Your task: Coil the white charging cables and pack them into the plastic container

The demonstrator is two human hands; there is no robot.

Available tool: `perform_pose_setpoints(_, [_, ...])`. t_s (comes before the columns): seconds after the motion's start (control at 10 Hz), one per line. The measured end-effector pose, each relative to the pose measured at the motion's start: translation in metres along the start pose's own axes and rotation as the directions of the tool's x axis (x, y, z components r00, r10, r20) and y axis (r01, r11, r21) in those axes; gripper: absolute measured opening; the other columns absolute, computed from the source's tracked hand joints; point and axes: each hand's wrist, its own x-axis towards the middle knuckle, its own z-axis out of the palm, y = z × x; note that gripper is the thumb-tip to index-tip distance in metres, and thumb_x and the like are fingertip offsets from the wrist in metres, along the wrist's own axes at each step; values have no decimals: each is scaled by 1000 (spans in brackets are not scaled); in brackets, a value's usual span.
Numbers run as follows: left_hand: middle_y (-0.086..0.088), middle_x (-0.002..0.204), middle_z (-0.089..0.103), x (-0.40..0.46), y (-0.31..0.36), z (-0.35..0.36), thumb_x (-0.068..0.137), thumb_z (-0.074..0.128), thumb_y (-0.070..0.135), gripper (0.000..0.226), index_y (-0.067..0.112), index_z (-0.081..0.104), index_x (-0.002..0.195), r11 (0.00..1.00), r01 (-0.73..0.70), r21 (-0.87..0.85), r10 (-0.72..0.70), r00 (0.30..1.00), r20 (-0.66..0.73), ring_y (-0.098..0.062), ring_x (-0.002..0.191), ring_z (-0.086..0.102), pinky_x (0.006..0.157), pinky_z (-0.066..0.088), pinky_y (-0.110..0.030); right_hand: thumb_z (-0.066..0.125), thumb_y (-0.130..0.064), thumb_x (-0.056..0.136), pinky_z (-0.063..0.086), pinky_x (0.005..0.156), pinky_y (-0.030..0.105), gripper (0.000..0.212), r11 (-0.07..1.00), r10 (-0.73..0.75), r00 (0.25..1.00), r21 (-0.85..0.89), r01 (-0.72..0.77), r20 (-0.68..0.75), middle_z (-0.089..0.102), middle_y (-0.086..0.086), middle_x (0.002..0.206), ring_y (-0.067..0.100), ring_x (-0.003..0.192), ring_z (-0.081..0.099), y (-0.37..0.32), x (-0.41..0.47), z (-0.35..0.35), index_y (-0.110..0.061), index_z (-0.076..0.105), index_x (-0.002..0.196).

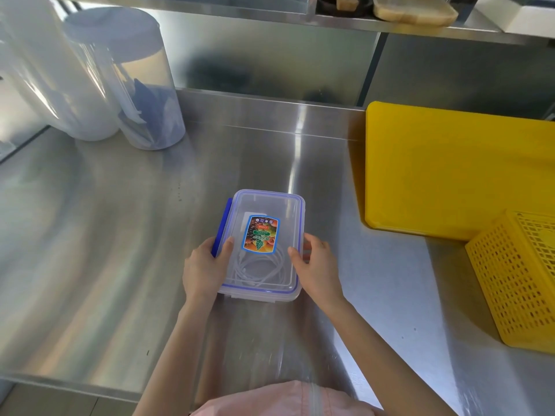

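Observation:
A clear plastic container [270, 205] with a blue-trimmed lid and a colourful sticker sits on the steel counter in front of me. The lid lies on top of it, and a blue side latch [222, 226] sticks out on its left. Coiled white charging cables [264, 268] show through the lid in the near half, with a white block farther back. My left hand [204, 268] grips the container's near left side, thumb on the lid. My right hand [315, 265] holds the near right side, thumb on the lid edge.
A yellow cutting board [450, 169] and a yellow perforated basket [519, 280] lie at the right. Tall clear plastic jugs [126, 85] stand at the back left. A steel shelf [300, 22] runs above the back wall.

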Motion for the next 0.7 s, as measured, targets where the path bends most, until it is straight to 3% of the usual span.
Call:
perform_pose_setpoints(0.2, [-3, 56, 51, -3, 2, 0, 91, 42, 39, 39, 5, 59, 83, 994, -57, 96, 60, 998, -28, -33, 68, 49, 54, 31, -31, 54, -34, 86, 46, 77, 21, 42, 1000, -3, 1000, -14, 3, -4, 54, 7, 122, 18, 103, 59, 1, 0, 1, -16, 45, 123])
perform_pose_setpoints(0.3, [-17, 78, 64, -4, 4, 0, 92, 38, 39, 39, 5, 57, 93, 980, -71, 188, 77, 997, -24, -34, 73, 49, 59, 37, -34, 54, -34, 86, 44, 75, 20, 42, 1000, -2, 1000, -10, 1, -11, 54, 7, 122, 18, 103, 59, 2, 0, 0, -15, 45, 123])
perform_pose_setpoints(0.4, [-21, 106, 65, -2, 8, 0, 93, 36, 37, 39, 8, 52, 115, 962, -108, 251, 104, 994, 31, -39, 89, 55, 72, 45, -41, 55, -33, 85, 46, 76, 22, 43, 1000, -3, 1000, -10, 3, 7, 56, 7, 122, 19, 103, 60, 2, 2, -2, -14, 45, 122])
perform_pose_setpoints(0.5, [-14, 143, 41, 4, 13, -2, 94, 37, 29, 50, 10, 28, 139, 932, -211, 296, 179, 975, 132, -35, 126, 42, 100, 37, -47, 56, -35, 85, 46, 74, 24, 42, 999, 1, 997, -54, 3, 83, 60, 5, 119, 18, 100, 61, 3, 7, -7, -14, 47, 119])
perform_pose_setpoints(0.6, [-14, 149, 31, 4, 21, -3, 94, 37, 30, 53, 11, 24, 141, 900, -256, 353, 216, 965, 150, -33, 135, 29, 109, 27, -49, 54, -38, 85, 48, 77, 27, 39, 992, -14, 992, -124, 30, 129, 61, 4, 119, 18, 100, 61, 3, 11, -15, -16, 49, 118])
perform_pose_setpoints(0.7, [-15, 155, 10, 9, 38, -1, 93, 36, 37, 58, 15, 16, 144, 838, -333, 433, 286, 943, 173, -32, 143, 3, 114, 8, -47, 50, -40, 87, 47, 89, 35, 42, 966, -69, 991, -241, 94, 113, 56, 3, 129, 21, 113, 55, -3, 21, -32, -19, 48, 124])
